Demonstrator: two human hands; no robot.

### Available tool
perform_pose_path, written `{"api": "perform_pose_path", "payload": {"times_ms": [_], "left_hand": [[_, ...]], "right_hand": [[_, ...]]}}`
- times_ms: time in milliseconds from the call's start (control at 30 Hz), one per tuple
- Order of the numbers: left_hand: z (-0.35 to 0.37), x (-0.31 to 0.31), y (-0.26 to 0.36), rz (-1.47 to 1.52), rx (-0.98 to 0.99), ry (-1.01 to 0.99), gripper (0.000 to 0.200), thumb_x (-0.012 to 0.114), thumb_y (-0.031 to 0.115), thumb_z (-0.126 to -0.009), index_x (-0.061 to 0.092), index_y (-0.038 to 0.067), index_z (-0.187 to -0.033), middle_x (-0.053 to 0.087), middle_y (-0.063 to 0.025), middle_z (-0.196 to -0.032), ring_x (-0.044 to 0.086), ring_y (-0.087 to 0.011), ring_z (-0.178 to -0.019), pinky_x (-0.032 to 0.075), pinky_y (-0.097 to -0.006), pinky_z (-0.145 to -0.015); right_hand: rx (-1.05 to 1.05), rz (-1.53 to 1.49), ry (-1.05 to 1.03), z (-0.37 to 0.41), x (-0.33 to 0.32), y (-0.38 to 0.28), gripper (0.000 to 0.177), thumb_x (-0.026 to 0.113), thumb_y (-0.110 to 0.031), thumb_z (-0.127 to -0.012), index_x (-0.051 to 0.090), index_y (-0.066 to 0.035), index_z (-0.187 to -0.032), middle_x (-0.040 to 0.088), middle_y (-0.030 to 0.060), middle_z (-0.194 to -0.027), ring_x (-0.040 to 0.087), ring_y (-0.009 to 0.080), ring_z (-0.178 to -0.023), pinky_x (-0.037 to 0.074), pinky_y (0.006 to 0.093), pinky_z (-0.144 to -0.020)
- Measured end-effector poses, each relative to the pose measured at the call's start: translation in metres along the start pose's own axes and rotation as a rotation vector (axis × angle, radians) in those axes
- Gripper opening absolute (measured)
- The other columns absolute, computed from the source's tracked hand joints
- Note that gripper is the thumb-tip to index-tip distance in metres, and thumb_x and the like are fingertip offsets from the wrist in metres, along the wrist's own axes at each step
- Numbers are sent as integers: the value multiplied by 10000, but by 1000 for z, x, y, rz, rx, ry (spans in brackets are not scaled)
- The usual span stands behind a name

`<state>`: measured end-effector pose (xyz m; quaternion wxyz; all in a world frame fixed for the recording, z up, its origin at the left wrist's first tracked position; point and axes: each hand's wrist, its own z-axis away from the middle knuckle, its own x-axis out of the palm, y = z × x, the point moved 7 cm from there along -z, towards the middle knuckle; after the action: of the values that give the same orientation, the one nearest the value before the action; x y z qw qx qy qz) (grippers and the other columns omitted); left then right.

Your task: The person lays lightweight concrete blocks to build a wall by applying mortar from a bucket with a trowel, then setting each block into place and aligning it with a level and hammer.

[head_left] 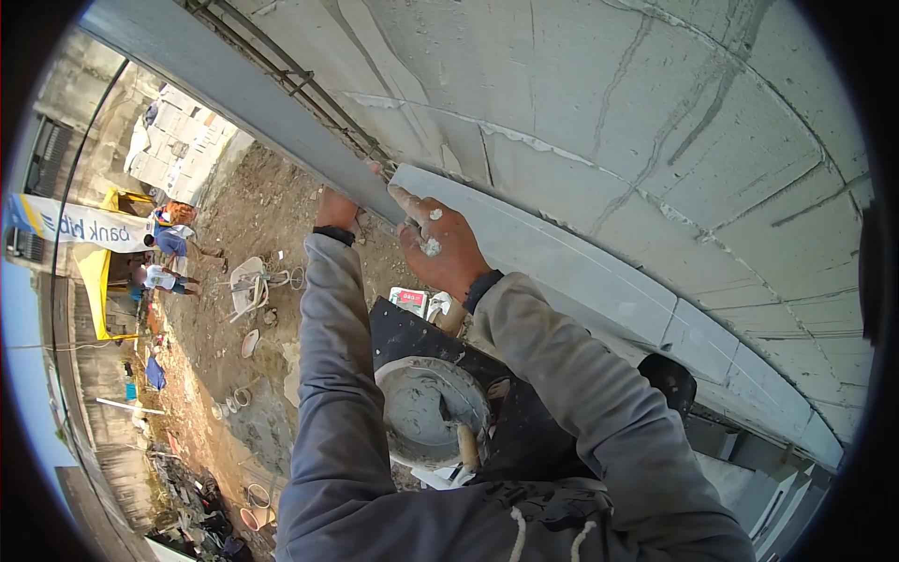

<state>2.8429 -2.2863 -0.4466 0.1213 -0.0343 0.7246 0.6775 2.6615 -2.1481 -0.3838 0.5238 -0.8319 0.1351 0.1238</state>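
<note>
My left hand [338, 210] reaches up around a long grey beam-like board [253, 103]. The board hides most of its fingers; a fingertip shows on the far side. My right hand [445, 245], spotted with white mortar, is on the near end of a pale grey block [524, 229]. Its index finger lies stretched along the block's end and the other fingers are bent at the edge. Below my forearms a bucket [382, 379] holds wet grey mortar [421, 407]. A trowel with a wooden handle [468, 448] rests in it.
A block wall [581, 84] with mortar joints rises beside me. Steel bars [300, 80] run along the board. Far below lie bare ground [272, 201], a wheelbarrow [249, 286], and several people near a yellow-framed tent [94, 281]. A dark platform [421, 337] supports the bucket.
</note>
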Motion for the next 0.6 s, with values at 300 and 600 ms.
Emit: {"api": "perform_pose_path", "payload": {"times_ms": [300, 600], "left_hand": [[17, 3, 2, -52, -178, 1, 271, 652, 349, -805, 652, 90, -887, 607, 19, -749, 513, -72, -612, 362, -216, -463], [30, -10, -32, 326, -296, -28, 383, 634, 265, -811, 508, 81, -1122, 584, -8, -829, 532, -94, -608, 392, -223, -481]], "right_hand": [[207, -296, -62, 9, 18, 3, 610, 524, -119, -722, 396, 10, -1304, 591, 250, -916, 578, 378, -878, 439, 426, -816], [-13, 93, 14, 34, -19, -24, 514, 566, -32, -747, 462, -18, -1250, 554, 154, -979, 561, 308, -840, 462, 381, -750]]}}
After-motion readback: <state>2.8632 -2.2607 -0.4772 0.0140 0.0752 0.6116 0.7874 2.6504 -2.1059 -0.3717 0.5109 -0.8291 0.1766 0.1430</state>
